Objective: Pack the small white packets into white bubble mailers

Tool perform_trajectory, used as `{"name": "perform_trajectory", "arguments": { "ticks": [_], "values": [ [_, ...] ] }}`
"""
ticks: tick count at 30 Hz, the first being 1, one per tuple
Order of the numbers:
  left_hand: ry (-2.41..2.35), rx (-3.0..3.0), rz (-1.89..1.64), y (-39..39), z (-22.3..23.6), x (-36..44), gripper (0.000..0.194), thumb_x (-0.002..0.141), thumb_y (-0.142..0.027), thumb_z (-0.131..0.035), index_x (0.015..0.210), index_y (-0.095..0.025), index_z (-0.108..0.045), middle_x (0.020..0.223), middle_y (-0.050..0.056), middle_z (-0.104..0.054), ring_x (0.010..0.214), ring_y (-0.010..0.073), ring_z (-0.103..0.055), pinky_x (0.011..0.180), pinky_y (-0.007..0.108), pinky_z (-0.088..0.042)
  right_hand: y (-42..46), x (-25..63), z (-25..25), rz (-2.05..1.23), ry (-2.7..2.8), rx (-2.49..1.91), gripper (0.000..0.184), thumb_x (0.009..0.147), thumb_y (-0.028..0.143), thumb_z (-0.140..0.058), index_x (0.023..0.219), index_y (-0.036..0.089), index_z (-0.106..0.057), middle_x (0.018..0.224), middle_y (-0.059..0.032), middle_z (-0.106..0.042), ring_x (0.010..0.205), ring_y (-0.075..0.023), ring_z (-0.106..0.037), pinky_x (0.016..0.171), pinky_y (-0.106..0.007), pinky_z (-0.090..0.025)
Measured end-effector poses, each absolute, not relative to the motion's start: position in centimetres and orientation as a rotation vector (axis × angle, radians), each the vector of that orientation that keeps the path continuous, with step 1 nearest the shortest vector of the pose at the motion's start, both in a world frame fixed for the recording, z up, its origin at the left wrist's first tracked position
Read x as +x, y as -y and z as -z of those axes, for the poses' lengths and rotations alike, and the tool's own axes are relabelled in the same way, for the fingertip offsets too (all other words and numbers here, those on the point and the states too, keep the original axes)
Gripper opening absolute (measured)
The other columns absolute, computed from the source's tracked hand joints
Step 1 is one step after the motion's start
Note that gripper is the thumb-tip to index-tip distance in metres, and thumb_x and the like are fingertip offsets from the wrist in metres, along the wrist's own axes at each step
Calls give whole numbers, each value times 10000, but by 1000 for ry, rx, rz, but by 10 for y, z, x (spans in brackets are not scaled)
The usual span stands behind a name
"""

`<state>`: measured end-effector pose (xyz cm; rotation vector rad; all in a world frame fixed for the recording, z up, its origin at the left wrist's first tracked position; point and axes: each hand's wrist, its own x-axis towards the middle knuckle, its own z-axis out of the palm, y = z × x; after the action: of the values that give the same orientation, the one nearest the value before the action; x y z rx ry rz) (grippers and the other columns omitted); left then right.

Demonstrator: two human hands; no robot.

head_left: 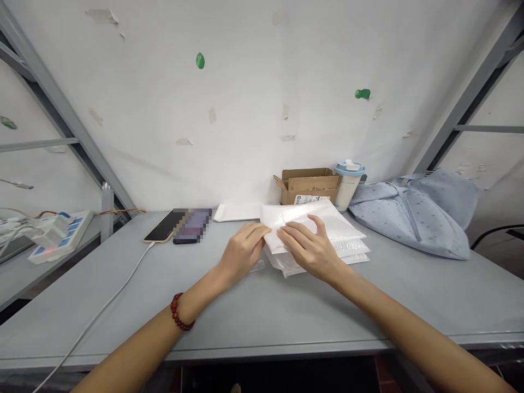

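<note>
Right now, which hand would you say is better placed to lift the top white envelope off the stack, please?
Probably the right hand: it lies across the top envelope, while the left hand only reaches its edge.

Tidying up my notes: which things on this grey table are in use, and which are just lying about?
In use: left hand, right hand, white padded mailer, stacked white mailers.
Lying about: black phone, brown cardboard box, blue-lidded white cup, pale blue cloth bag.

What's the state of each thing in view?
left hand, fingers on top mailer edge
right hand, pressing top mailer
white padded mailers, stacked
phone, lying flat, cable attached
cardboard box, flaps open
tumbler, upright, lid on
power strip, red light lit
</note>
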<state>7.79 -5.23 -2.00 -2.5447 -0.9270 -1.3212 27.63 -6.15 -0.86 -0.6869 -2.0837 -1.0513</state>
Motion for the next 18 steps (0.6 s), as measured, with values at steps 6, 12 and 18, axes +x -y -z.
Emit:
{"name": "perform_trajectory", "arguments": {
  "ticks": [6, 12, 18],
  "values": [
    [1458, -2569, 1686, 56, 12, 82, 214, 879, -263, -477, 730, -159, -591, 595, -6, -553, 550, 112, -512, 531, 228, -414, 59, 279, 6, 1083, 1844, -828, 345, 834, 74, -492, 1159, 189, -509, 1252, -134, -572, 1226, -214, -471, 1016, -441, -267],
    [1969, -2711, 2072, 43, 3, 87, 240, 798, -356, -556, 681, -147, -564, 508, -31, -524, 454, 94, -491, 500, 223, -421, 45, 282, 10, 1016, 1929, -975, 257, 894, 157, -444, 1133, 190, -531, 1272, -136, -555, 1235, -224, -457, 1006, -450, -245],
    [2360, -2815, 1979, 10, -8, 96, 207, 735, -304, -627, 630, -147, -544, 515, -22, -519, 464, 85, -477, 514, 224, -423, 31, 290, 20, 783, 2086, -1217, 302, 940, 310, -387, 1183, 181, -511, 1285, -150, -535, 1235, -254, -430, 982, -486, -236]
  ]
}}
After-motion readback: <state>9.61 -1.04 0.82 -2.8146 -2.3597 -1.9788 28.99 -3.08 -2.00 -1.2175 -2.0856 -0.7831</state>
